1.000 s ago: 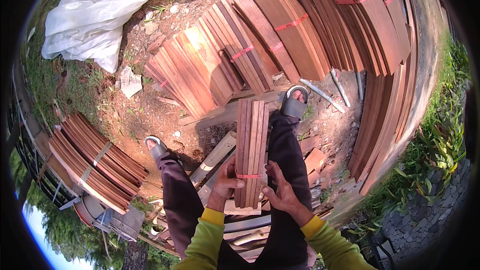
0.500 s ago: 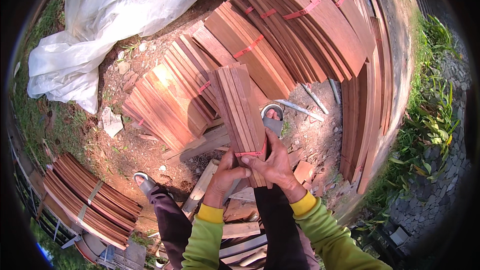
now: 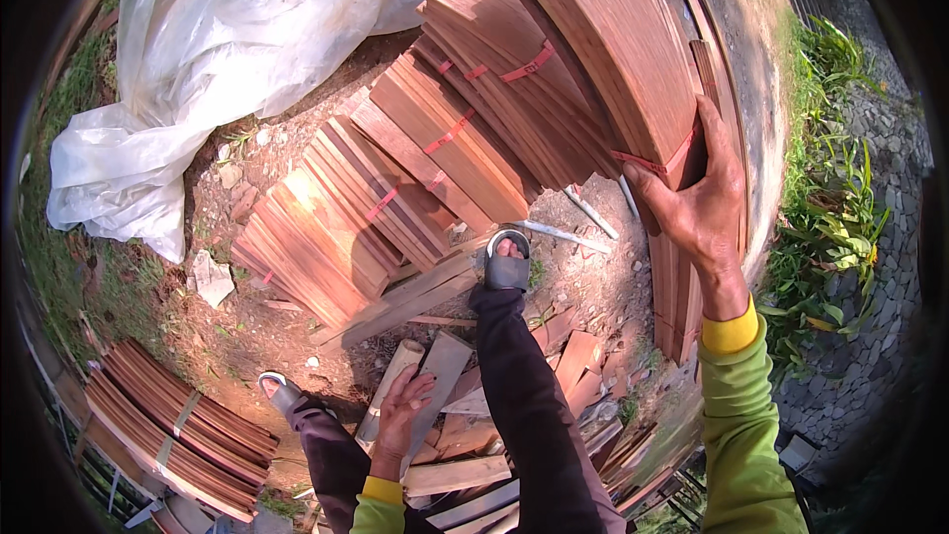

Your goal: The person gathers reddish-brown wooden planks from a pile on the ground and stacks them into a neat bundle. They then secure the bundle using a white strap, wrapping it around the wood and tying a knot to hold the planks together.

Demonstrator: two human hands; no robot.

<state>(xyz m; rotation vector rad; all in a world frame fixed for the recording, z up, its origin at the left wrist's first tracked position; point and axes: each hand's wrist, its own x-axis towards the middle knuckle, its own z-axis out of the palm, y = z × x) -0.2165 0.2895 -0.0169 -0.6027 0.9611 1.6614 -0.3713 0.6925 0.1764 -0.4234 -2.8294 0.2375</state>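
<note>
Head view: where's the strapped plank bundle (image 3: pixel 613 49)?
"Right of the plastic sheet (image 3: pixel 247 40), long axis pointing away from the right hand (image 3: pixel 704 210), clasped wide around its near end."
"Left hand (image 3: pixel 399 413)?"
"Half-open, empty, below the sheet, farther off."

Dirt ground (image 3: pixel 254 338) bears wood bundles (image 3: pixel 450 138), offcuts (image 3: pixel 576 360), plastic sheeting (image 3: pixel 247 35).

Outdoor timber yard: strapped planks (image 3: pixel 613 49), bare soil (image 3: pixel 247 341)
</note>
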